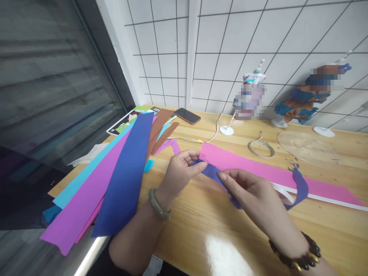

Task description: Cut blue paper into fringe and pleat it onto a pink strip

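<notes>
A narrow dark blue paper strip is pinched in both hands over the table. My left hand, with a bangle on its wrist, grips the strip's far end beside the left edge of a pink paper strip. Thumb and fingers of my right hand close on the blue strip a little farther right. The blue strip's other end curls up past my right hand over the pink paper. White tape runs along the pink paper's near edge, and a loose white length curls beside my right hand.
Long blue, purple, cyan and brown papers fan out at left, overhanging the table edge. Behind them lie a phone and a white cable. A tape roll, a clear disc and decorated stands occupy the back right.
</notes>
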Available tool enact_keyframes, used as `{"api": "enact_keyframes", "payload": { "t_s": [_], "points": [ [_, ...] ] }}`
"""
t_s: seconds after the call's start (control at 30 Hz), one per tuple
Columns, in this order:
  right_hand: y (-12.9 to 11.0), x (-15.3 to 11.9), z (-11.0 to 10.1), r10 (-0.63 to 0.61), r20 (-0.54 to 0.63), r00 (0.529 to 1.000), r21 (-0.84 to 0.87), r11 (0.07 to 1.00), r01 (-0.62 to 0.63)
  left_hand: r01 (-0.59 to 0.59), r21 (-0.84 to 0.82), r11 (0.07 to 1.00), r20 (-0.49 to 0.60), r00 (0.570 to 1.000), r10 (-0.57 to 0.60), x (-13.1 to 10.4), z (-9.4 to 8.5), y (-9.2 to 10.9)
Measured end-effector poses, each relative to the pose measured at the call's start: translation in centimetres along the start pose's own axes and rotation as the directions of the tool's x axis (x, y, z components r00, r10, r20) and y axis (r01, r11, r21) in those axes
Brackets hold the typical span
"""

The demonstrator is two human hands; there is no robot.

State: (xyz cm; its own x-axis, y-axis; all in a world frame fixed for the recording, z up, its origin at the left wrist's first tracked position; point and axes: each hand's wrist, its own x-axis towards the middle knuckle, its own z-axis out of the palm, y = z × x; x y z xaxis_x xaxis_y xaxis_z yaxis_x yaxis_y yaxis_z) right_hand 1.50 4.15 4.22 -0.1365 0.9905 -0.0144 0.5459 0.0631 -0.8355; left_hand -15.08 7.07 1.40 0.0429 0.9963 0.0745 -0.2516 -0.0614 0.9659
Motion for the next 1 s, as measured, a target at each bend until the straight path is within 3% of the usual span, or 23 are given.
{"api": "enact_keyframes", "payload": {
  "t_s": [0.3, 0.57, 0.77, 1.0],
  "points": [
    [-0.2, 0.0, 1.0, -0.105, -0.141, 0.984, -0.085, 0.992, 0.093, -0.019, 0.0, 1.0, 0.024, 1.0, 0.019, -0.1, 0.1, 0.3],
    [-0.3, 0.1, 1.5, -0.162, -0.154, 0.975, -0.018, 0.987, 0.161, 0.002, -0.006, 1.0, 0.037, 0.999, -0.002, -0.1, 0.1, 0.5],
    [-0.6, -0.2, 1.5, -0.108, -0.116, 0.987, -0.011, 0.994, 0.107, 0.0, -0.048, 0.999, 0.098, 0.995, 0.005, -0.1, -0.1, 0.4],
    [-0.4, -0.2, 1.9, -0.152, -0.126, 0.98, -0.015, 0.988, 0.151, 0.038, -0.03, 0.999, 0.066, 0.997, -0.036, -0.1, -0.2, 0.3]
  ]
}}
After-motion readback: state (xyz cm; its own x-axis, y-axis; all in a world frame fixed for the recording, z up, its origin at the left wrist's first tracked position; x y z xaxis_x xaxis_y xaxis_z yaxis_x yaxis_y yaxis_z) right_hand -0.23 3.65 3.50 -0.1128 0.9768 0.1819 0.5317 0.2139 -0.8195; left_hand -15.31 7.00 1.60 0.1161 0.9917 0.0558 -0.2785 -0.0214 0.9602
